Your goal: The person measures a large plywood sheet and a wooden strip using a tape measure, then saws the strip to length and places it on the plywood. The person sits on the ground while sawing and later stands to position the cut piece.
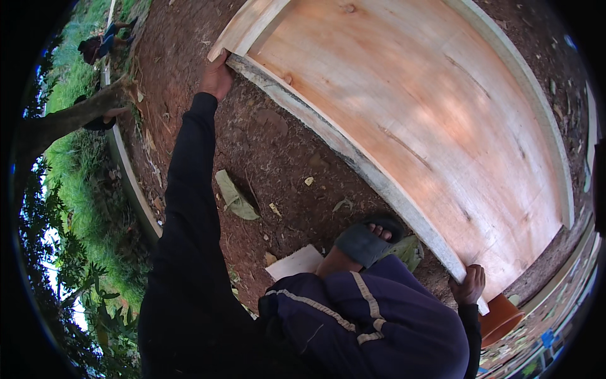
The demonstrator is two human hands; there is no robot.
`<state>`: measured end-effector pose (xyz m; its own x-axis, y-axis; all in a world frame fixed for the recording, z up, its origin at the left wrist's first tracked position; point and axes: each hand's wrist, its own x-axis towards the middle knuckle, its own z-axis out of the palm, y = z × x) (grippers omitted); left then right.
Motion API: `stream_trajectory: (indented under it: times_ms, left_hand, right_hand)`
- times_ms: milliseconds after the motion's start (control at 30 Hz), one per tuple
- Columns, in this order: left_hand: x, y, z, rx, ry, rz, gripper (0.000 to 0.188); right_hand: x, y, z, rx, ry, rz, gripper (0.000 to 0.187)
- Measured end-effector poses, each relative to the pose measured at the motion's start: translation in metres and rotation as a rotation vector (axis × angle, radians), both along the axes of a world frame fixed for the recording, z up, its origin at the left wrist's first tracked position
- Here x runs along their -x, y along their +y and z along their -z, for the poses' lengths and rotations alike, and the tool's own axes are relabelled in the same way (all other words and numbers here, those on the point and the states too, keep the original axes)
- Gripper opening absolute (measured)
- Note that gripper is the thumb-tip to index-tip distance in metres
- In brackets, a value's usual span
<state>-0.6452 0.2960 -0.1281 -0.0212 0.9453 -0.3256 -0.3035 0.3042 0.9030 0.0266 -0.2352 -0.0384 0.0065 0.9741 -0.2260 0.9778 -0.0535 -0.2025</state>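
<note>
A large plywood panel is held in front of me, with wooden strips fixed along its edges. The long strip on my side has a rough, bark-like edge. My left hand grips the far left corner, where a short crosswise strip meets the long one. At the near right corner, my right hand has its fingers curled over the strip and the panel's edge. Part of each hand's grip is hidden behind the wood.
My sandalled foot stands on the brown soil close under the panel. A dry leaf and a flat wood offcut lie nearby. An orange-brown bucket is beside my right hand. Left are a tree trunk and a person.
</note>
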Motion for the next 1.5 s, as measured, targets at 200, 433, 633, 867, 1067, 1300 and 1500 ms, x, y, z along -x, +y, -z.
stream_trajectory:
  times_ms: [200, 433, 633, 867, 1067, 1300, 1500]
  left_hand:
    - [0.044, 0.004, 0.037, -0.002, 0.099, 0.091, 0.054]
    - [0.027, 0.007, 0.036, -0.059, 0.087, 0.038, 0.049]
    - [0.020, 0.007, 0.020, 0.007, 0.170, 0.034, 0.046]
    - [0.017, 0.006, 0.013, 0.028, 0.215, -0.011, 0.043]
    - [0.024, 0.003, 0.011, 0.002, 0.263, 0.035, 0.034]
    - [0.015, 0.001, -0.001, 0.078, 0.296, 0.080, 0.038]
    - [0.053, 0.045, -0.054, -0.019, 0.401, 0.100, 0.052]
  right_hand:
    - [-0.002, 0.005, 0.000, -0.004, 0.017, -0.014, 0.057]
    - [-0.002, 0.003, -0.001, -0.005, 0.017, -0.009, 0.057]
    - [-0.001, 0.005, 0.000, -0.015, 0.025, -0.022, 0.055]
    - [-0.004, 0.001, 0.003, -0.006, 0.019, -0.013, 0.055]
    - [-0.005, 0.001, 0.002, 0.019, 0.012, -0.015, 0.056]
    - [-0.001, 0.004, 0.000, -0.009, 0.017, -0.032, 0.053]
    - [0.001, 0.007, 0.000, -0.024, -0.007, -0.026, 0.052]
